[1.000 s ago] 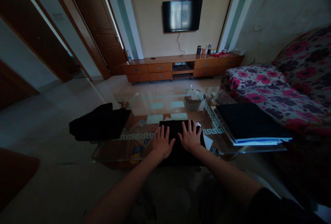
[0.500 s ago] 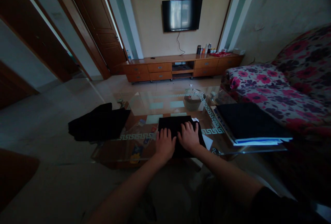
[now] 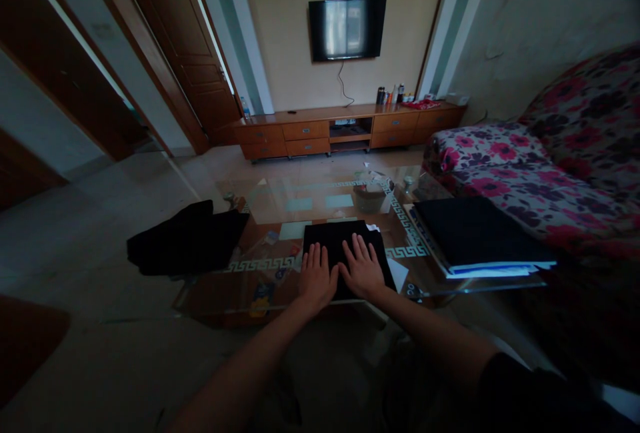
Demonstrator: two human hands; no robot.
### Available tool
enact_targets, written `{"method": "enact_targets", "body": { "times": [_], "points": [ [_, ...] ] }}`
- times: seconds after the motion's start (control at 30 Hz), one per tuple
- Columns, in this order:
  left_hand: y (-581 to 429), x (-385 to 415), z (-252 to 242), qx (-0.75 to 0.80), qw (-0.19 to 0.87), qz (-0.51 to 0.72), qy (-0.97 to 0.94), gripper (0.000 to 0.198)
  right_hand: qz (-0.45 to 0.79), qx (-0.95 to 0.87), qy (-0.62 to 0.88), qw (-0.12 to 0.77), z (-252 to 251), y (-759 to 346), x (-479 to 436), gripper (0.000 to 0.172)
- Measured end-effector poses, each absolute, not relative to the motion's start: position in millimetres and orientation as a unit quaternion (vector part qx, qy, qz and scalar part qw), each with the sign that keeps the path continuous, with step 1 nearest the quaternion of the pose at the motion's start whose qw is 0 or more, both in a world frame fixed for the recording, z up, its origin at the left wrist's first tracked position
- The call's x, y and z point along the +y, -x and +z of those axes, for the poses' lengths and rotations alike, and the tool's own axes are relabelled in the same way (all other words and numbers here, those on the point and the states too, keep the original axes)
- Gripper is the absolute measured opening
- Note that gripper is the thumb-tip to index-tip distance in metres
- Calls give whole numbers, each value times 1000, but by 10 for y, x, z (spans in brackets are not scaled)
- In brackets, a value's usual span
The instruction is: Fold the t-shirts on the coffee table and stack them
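Your left hand point(image 3: 317, 280) and right hand point(image 3: 365, 274) on black cloth point(image 3: 333, 237), lower centre.
Fingers point(image 3: 311, 258), curled before, now straighter, slightly apart.

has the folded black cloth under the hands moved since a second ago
Yes. The folded black cloth has shifted away from the person: its far edge now reaches farther past the patterned border on the glass table.
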State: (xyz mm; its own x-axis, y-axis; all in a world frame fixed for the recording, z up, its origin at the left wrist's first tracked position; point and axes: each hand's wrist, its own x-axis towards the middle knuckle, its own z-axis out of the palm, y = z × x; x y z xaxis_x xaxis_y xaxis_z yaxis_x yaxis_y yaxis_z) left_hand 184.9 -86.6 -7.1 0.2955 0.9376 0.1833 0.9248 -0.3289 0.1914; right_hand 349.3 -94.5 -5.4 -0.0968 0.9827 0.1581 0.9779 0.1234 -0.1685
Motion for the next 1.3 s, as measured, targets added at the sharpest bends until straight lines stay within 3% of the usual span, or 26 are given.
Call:
{"method": "enact_targets", "body": {
  "times": [0.2,0.6,0.93,1.17,1.3],
  "points": [
    [-1624,-835,65,559,40,115,-820,84,2,-725,678,125,-73,-3700,-888,72],
    [-1611,-778,20,551,47,95,-828,90,14,-728,677,109,-121,-3813,-775,79],
    [-1651,-832,34,499,22,68,-864,70,-3,-750,653,106,-129,-3748,-817,77],
    [-1530,-681,101,464,119,33,-877,93,84,-760,635,106,-17,-3835,-746,79],
    [-1448,-672,184,493,147,29,-857,87,123,-680,706,152,136,-3975,-686,71]
  ]
}}
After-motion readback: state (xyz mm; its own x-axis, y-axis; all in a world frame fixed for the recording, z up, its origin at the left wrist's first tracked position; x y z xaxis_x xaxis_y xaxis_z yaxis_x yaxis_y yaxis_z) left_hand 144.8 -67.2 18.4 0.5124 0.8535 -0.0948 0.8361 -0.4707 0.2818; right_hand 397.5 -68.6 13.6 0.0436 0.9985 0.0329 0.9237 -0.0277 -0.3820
